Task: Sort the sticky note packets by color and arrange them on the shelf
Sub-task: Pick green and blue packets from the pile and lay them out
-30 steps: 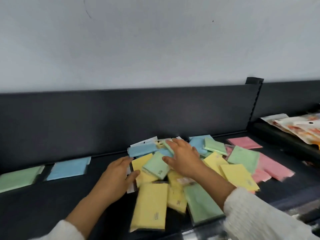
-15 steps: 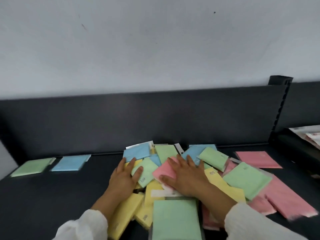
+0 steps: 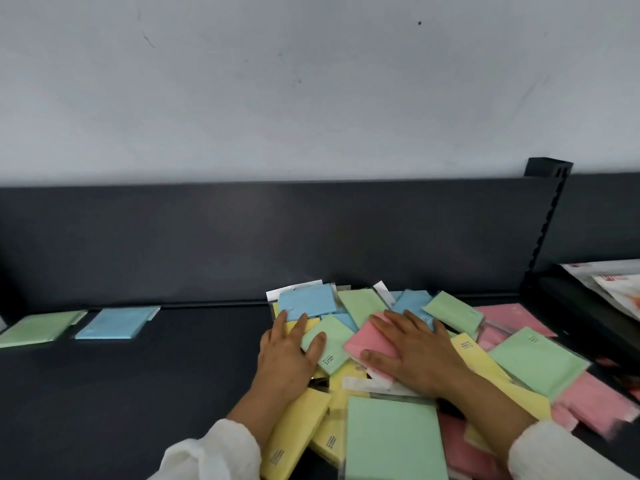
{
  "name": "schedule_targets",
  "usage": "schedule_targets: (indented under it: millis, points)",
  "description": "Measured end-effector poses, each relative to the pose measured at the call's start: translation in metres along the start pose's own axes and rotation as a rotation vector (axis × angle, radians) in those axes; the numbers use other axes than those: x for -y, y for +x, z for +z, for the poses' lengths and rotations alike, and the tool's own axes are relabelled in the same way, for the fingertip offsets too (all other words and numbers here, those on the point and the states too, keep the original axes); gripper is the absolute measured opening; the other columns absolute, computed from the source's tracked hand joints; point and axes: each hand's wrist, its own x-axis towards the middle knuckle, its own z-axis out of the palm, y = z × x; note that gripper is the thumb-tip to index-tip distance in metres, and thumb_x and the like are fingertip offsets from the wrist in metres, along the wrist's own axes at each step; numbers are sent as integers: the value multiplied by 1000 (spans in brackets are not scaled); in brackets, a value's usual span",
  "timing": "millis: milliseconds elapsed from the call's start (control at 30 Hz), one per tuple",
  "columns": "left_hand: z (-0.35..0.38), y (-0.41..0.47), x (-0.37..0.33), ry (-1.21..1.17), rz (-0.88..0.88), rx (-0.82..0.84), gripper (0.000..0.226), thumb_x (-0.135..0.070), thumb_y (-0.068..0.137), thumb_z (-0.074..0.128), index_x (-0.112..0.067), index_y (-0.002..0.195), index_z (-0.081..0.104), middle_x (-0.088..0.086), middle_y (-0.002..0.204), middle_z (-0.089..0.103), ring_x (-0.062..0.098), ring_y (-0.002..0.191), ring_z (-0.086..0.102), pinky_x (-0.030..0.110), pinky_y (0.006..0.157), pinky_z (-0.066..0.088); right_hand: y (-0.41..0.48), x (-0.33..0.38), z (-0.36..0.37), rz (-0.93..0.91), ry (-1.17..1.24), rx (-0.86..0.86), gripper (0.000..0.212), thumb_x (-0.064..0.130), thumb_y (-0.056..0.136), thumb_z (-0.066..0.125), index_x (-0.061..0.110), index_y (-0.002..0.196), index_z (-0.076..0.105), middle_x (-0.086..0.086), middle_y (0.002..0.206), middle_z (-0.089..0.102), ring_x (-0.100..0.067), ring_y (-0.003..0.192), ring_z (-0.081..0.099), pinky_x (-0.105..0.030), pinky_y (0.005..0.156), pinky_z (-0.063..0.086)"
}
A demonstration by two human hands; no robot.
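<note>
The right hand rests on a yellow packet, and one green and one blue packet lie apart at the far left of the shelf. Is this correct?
Not fully. The head view shows the right hand resting on a pink packet, not a yellow one. The green packet and the blue packet do lie apart at the far left of the shelf.

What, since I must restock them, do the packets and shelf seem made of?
Packets: pastel paper pads in clear glossy plastic sleeves, judging by transparent edges. Shelf: likely matte dark painted metal, given its thin panel and slotted upright.
</note>
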Motion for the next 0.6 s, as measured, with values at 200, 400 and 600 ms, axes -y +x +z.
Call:
schedule_targets:
  millis: [200, 400, 600]
  points:
    - [12, -4, -33, -7, -4, 21, 64, -61, 90, 28, -31, 146, 21, -3, 156, 3, 23, 141, 8, 36, 115, 14, -9, -30, -5, 27, -7, -6, 99, 92, 57, -7, 45, 144, 2, 16, 156, 8, -14, 144, 6, -50, 113, 7]
    - [9, -1, -37, 92, 23, 66, 63, -61, 91, 25, -31, 146, 18, -4, 157, 6, 25, 143, 2, 40, 116, 10, -13, -33, -9, 37, 21, -8, 95, 90, 62, 3, 44, 145, 4, 14, 157, 8, -15, 144, 6, -50, 114, 5]
    - [-15, -6, -44, 135, 168, -13, 67, -67, 87, 30, -31, 143, 26, -12, 156, 9, 25, 143, 2, 48, 115, 8, -20, -26, -29, 36, 279, -71, 112, 97, 51, 27, 36, 146, 20, 11, 157, 5, -15, 145, 1, -43, 117, 4]
